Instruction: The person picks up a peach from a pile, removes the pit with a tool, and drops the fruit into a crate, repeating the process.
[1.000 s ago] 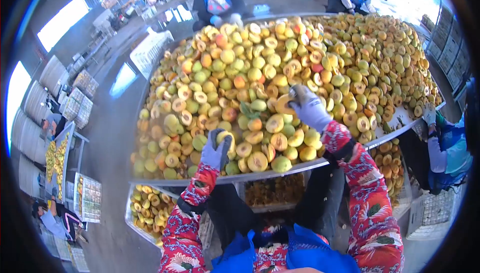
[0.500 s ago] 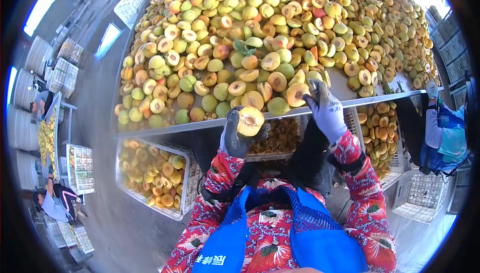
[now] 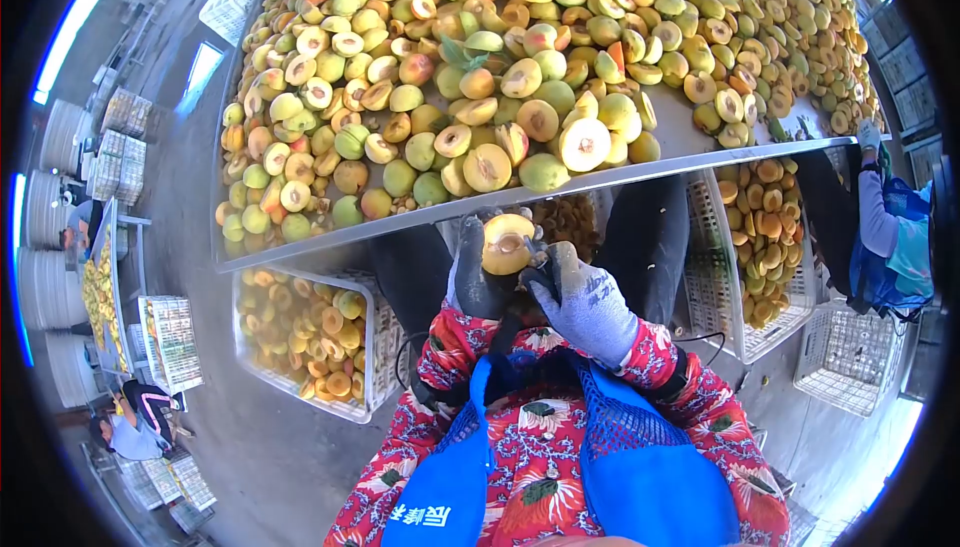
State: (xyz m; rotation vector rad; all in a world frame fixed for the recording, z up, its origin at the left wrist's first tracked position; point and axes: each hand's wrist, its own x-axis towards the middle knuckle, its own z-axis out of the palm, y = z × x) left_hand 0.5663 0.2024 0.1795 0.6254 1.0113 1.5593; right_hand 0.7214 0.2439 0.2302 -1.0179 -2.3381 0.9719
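Note:
My left hand (image 3: pixel 474 269), in a dark-coated glove, holds a halved peach (image 3: pixel 508 244) with its cut face and pit area turned up, just below the table's front edge. Close on its right is my right hand (image 3: pixel 585 297), in a grey and white glove, its fingers closed at the fruit's side around something small and dark that I cannot make out. Beyond both hands, many halved and whole peaches (image 3: pixel 487 168) are heaped on the metal table (image 3: pixel 690 137). One bright half (image 3: pixel 584 145) lies cut side up near the edge.
Crates of peach halves stand under the table at left (image 3: pixel 372 347) and right (image 3: pixel 712 272). An empty white crate (image 3: pixel 850 372) is at far right, beside a co-worker (image 3: pixel 885 237). More people, crates and another fruit table (image 3: pixel 112 292) are at far left.
My right hand has moved from the table edge down and left to the peach half in my left hand. A bright half now lies near the edge. The view has shifted slightly.

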